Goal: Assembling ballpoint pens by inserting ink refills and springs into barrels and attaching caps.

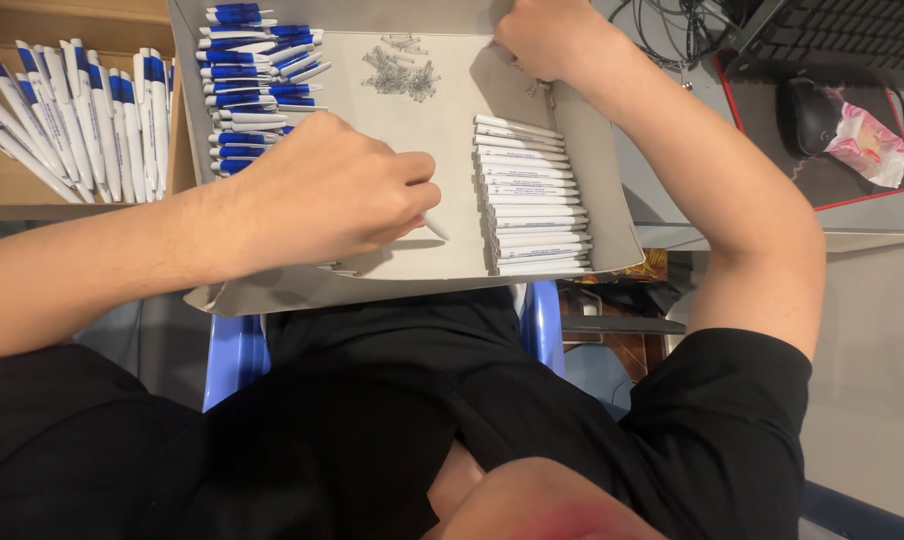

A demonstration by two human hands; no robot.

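Left hand (327, 190) fingers closed around white pen part (435, 228), tip poking out, right hand (542, 35) gripping grey box (612, 190) rim.

Pale grey bench (672, 190) top right, black keyboard (832, 40) at its far edge, black computer mouse (804, 115) on a red-edged dark mat (832, 180), tangle of grey cables (662, 25), blue plastic chair seat (234, 352) below, grey floor (872, 400), even indoor light
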